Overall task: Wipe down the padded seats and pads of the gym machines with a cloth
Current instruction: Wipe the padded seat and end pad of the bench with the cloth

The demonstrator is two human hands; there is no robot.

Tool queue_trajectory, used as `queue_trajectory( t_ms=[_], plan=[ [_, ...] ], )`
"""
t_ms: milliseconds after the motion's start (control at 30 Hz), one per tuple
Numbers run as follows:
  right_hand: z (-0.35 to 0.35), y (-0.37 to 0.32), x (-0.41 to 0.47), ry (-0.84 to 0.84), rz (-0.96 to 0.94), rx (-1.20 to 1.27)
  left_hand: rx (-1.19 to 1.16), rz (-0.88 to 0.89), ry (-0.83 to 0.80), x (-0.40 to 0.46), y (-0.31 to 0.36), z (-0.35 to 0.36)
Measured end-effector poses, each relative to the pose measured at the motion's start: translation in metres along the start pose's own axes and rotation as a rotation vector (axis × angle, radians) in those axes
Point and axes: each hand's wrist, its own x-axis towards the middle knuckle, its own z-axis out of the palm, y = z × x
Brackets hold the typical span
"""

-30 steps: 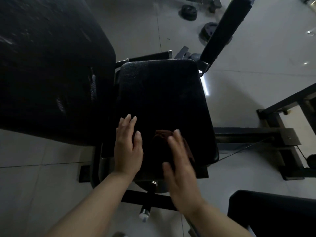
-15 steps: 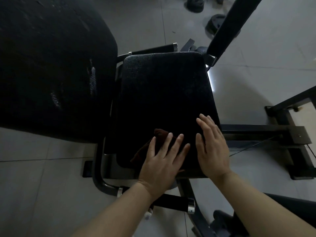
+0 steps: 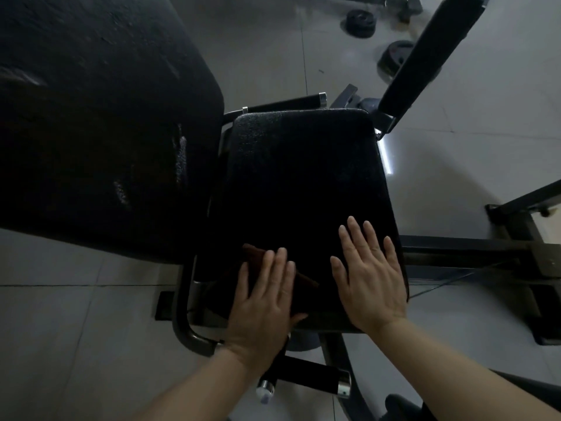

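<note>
Left hand (image 3: 263, 302): flat, fingers straight, pressing dark cloth (image 3: 252, 253) onto black padded seat (image 3: 303, 177).
Right hand (image 3: 368, 276): spread flat on seat, gripping nothing.

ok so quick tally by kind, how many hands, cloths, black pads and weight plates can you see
hands: 2, left hand and right hand
cloth: 1
black pads: 3, seat pad, back pad, arm pad
weight plates: 2, and
total: 8

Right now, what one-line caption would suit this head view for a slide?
Left hand presses a dark cloth flat on the black padded seat; right hand rests open beside it.
</note>
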Motion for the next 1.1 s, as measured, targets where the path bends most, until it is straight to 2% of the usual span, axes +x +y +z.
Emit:
queue_trajectory(
  t_ms=[200,367,533,833,1100],
  plan=[
    [0.000,0.002,-0.002,-0.005,-0.006,-0.030,-0.042,0.139,0.002,0.003,-0.023,0.000],
    [0.000,0.001,-0.002,0.001,-0.007,-0.021,-0.160,0.006,0.065,-0.013,-0.053,0.001],
    [0.002,0.001,-0.002,0.005,-0.001,-0.017,-0.321,-0.261,0.031,0.003,-0.042,-0.004],
    [0.003,0.000,-0.002,-0.003,0.012,-0.017,-0.369,-0.471,-0.128,0.050,-0.044,-0.023],
    [0.006,0.001,-0.003,-0.014,-0.001,-0.013,-0.368,-0.542,-0.003,0.083,-0.054,-0.024]
  ],
)
